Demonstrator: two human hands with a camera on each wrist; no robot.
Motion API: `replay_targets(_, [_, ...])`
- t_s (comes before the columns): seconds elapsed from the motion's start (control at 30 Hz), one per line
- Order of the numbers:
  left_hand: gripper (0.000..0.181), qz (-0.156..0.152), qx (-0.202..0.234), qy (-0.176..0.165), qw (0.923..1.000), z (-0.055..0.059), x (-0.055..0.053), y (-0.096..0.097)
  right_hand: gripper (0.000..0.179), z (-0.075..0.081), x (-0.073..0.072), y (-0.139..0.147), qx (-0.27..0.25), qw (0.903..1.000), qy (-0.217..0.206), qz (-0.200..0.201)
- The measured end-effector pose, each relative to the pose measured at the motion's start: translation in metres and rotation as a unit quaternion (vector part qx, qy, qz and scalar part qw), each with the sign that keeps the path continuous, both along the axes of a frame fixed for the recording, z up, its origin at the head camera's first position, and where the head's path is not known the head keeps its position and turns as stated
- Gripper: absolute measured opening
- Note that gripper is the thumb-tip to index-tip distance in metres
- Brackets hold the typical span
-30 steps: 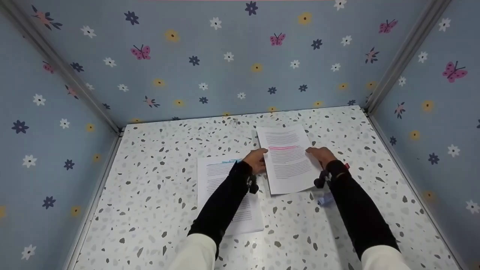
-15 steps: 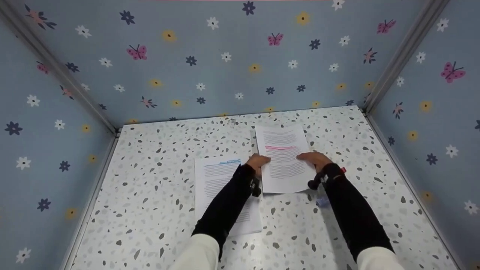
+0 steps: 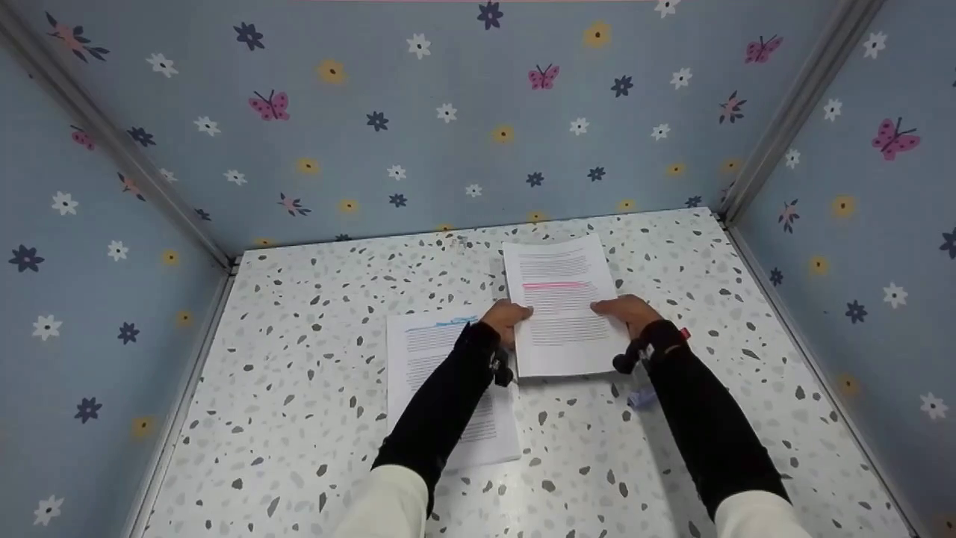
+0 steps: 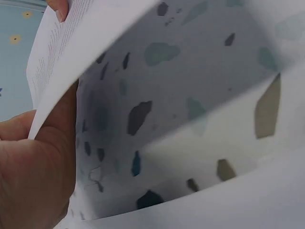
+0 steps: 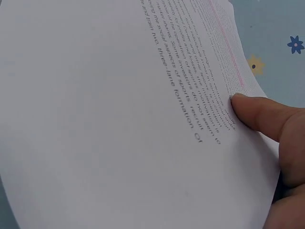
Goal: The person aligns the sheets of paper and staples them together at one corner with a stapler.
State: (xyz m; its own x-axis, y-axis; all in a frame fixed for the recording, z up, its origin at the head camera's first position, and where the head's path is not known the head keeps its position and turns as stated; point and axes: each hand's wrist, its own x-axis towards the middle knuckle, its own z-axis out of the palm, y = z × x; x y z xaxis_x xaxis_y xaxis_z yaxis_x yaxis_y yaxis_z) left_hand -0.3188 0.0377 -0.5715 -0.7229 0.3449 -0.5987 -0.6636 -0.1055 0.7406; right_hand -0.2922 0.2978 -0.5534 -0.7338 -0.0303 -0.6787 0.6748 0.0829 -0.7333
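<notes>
Printed sheets of paper [image 3: 564,347] with a pink highlighted line are held up off the tabletop between my two hands. My left hand [image 3: 508,320] pinches the left edge, thumb on top and fingers underneath; the left wrist view shows the raised paper [image 4: 102,28] with its shadow below. On the opposite edge my right hand [image 3: 631,312] grips the same way, its thumb [image 5: 259,114] lying over the printed text. Under my left forearm lies another stack of printed paper [image 3: 426,344] with blue highlighting at the top.
A small bluish-purple object [image 3: 641,397] lies by my right wrist, partly hidden. The speckled white table [image 3: 314,388] is enclosed by blue flowered panels [image 3: 448,149] at the back and both sides.
The pink-marked sheets have risen and tilted a little, moving slightly away from me. My right thumb has shifted inward onto the page. The blue-marked stack stays put.
</notes>
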Motion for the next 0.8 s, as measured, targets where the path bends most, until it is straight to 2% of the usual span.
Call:
replay_targets(0.03, [0.066, -0.002, -0.004, 0.006, 1.0000, 0.000, -0.001, -0.003, 0.077, -0.001, -0.003, -0.002, 0.003, 1.0000, 0.003, 0.000])
replay_targets(0.13, [0.064, -0.004, -0.017, 0.019, 0.9997, 0.002, -0.002, -0.011, 0.082, -0.002, -0.010, -0.007, 0.014, 0.9999, 0.001, -0.004])
replay_targets(0.33, [0.050, 0.033, 0.062, -0.003, 0.9975, 0.016, -0.003, -0.025, 0.099, 0.003, -0.019, -0.016, 0.022, 0.9997, 0.012, -0.007])
replay_targets(0.53, [0.041, 0.041, 0.098, 0.017, 0.9942, 0.030, 0.003, -0.043, 0.061, 0.013, -0.018, -0.029, -0.017, 0.9988, 0.042, 0.020])
replay_targets(0.7, [0.039, 0.024, 0.113, 0.028, 0.9929, 0.034, 0.012, -0.054, 0.074, 0.014, -0.015, -0.038, -0.025, 0.9993, 0.028, -0.003])
replay_targets(0.8, [0.038, 0.028, 0.129, 0.027, 0.9909, 0.033, 0.018, -0.061, 0.064, 0.013, -0.013, -0.045, -0.026, 0.9993, 0.027, 0.006])
